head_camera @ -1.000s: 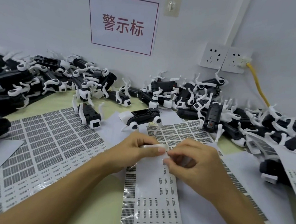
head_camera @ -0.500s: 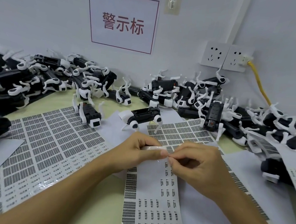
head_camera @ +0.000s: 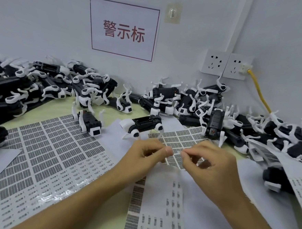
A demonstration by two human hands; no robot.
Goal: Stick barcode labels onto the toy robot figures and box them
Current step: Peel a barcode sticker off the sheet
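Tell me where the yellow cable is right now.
In the head view the yellow cable is at upper right, plugged into the right-hand wall socket and running down behind the pile of toy robot figures.

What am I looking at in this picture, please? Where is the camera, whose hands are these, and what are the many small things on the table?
The camera sits on a person's head, looking down at their own bare hands. The left hand and right hand meet fingertip to fingertip, pinching something small, probably a label. Barcode label sheets cover the table. Black-and-white toy robot figures lie piled along the wall; one figure stands just beyond the hands.
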